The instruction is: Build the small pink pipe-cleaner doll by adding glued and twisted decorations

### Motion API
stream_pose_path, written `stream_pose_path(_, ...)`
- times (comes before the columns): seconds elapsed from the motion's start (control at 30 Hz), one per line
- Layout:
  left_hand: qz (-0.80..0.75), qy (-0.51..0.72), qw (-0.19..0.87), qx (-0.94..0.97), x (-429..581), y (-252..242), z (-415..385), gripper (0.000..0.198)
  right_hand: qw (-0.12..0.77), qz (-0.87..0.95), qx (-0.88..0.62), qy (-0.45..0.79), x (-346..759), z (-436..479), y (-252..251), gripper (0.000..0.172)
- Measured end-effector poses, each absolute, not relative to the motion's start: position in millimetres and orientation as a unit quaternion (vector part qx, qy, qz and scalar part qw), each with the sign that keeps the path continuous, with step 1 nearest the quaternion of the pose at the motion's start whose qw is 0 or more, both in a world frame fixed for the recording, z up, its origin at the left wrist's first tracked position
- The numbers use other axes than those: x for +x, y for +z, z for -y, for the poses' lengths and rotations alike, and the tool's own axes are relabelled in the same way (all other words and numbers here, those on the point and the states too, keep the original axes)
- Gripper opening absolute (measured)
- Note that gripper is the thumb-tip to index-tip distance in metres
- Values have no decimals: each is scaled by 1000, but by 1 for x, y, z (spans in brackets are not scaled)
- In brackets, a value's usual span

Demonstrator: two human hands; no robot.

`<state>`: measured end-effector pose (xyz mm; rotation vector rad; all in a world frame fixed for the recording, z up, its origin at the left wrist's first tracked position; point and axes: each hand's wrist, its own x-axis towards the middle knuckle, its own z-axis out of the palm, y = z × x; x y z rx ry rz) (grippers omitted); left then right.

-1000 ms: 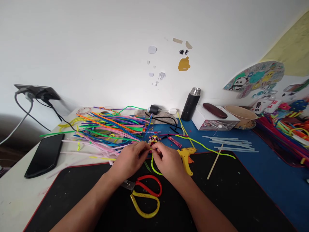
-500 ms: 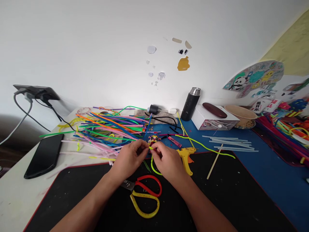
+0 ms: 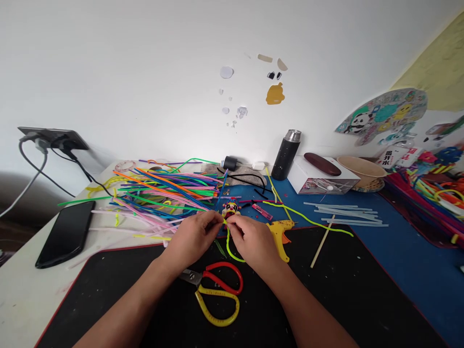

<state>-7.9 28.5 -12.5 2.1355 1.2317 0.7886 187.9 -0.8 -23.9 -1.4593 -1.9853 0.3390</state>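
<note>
A bright yellow-green pipe cleaner is pinched at its upper end between the fingertips of my left hand and my right hand. Its free length curls down between them onto the black mat. Just beyond my fingertips is a small colourful figure with a white-and-yellow face; its lower part is hidden by my hands. Scissors with one red and one yellow handle lie below my wrists, their blades partly covered by my left forearm. To the right of my right hand rests a yellow glue gun.
Many coloured pipe cleaners spread over the left and back. A phone lies at the left. Clear glue sticks, a wooden stick and a pink lighter are at the right. Behind stand a black thermos and a white box.
My hands stay in nearly the same place, still pinching the pipe cleaner, with small finger shifts. Slightly more of the figure's face shows above my fingertips.
</note>
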Motion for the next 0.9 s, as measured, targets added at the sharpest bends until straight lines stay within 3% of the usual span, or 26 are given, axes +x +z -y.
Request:
stream_pose_path(0.37, -460, 311, 333, 762, -6, -11, -26, 11, 344, 730, -571, 150, 186, 2, -22, 11)
stream_pose_path(0.73, -456, 268, 301, 793, -8, -6, -27, 15, 330, 738, -571, 143, 187, 2, -20, 14)
stream_pose_path(0.9, -452, 288, 359, 764, -6, -2, -26, 14, 335, 731, -573, 156, 186, 2, -20, 14)
